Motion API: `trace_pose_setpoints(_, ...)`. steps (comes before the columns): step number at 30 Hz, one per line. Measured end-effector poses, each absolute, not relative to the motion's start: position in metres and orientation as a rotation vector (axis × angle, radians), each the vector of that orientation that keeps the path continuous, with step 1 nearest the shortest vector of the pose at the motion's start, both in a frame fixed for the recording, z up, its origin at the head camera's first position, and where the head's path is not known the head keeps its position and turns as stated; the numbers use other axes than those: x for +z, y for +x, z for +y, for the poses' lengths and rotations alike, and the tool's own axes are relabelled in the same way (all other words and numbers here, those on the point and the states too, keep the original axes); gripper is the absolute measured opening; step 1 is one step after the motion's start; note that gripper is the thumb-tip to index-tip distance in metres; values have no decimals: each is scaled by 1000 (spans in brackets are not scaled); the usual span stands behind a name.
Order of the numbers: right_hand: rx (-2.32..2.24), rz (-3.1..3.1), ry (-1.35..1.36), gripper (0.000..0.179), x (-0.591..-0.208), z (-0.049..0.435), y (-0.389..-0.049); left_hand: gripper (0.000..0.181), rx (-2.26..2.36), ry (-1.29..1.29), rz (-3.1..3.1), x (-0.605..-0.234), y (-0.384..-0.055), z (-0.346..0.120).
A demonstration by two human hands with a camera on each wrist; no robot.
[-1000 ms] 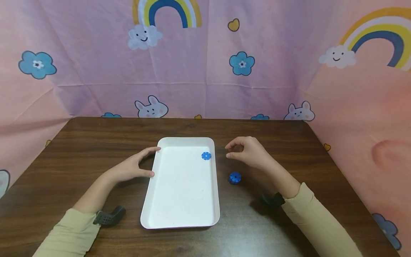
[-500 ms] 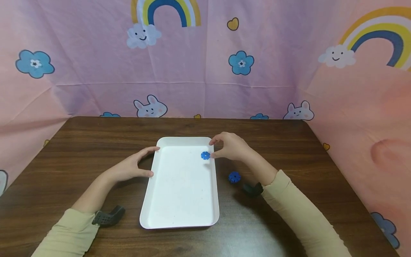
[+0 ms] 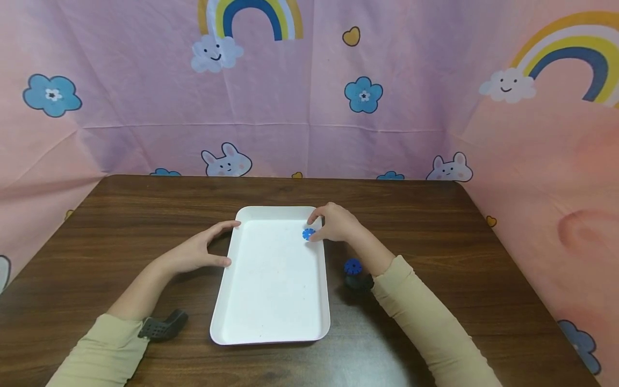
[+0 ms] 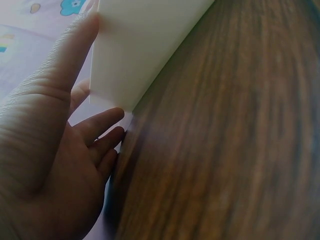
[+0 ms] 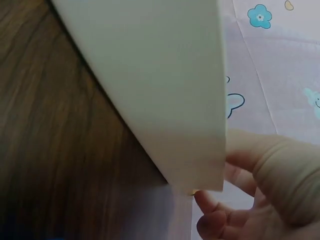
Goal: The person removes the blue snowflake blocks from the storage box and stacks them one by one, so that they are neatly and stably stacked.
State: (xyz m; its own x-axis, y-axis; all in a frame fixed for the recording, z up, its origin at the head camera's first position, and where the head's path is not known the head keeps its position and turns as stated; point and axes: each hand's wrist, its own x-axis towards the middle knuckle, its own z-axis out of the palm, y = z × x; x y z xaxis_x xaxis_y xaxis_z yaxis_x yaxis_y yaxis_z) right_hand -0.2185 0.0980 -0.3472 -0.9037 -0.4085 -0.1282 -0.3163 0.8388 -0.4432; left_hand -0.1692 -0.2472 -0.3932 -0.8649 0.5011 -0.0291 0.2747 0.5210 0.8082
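A white rectangular tray point(image 3: 271, 279) lies on the table. Inside its far right corner is a flat blue notched disc point(image 3: 308, 234), like a snowflake building piece. My right hand point(image 3: 338, 223) reaches over the tray's right rim, thumb and forefinger parted around that disc, the thumb overlapping its edge. The right wrist view shows the tray's outer wall hiding those fingertips. At the left rim my left hand point(image 3: 191, 253) rests with thumb and forefinger spread against the tray; in the left wrist view its other fingers point(image 4: 102, 125) extend loosely beside the tray wall.
Another blue notched piece point(image 3: 353, 266), looking thicker like a small stack, sits on the wooden table point(image 3: 435, 226) right of the tray, beside the right wrist's black camera mount point(image 3: 359, 282). A pink patterned cloth point(image 3: 271, 97) hangs behind the table and along its sides.
My right hand has moved left from beside the tray, across its right rim and down to the disc. The left hand stays at the left rim, and the disc has not shifted.
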Motion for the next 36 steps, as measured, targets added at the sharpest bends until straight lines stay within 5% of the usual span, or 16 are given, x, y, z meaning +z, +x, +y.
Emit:
trace_pose_setpoints(14, -631, 2775, -290, 27, -354, 79, -222, 86, 1260, 636, 2512, -395, -170, -249)
trace_pose_setpoints(36, -519, 2767, -318, 30, -353, 79, -226, 85, 1244, 651, 2519, -395, -171, -248)
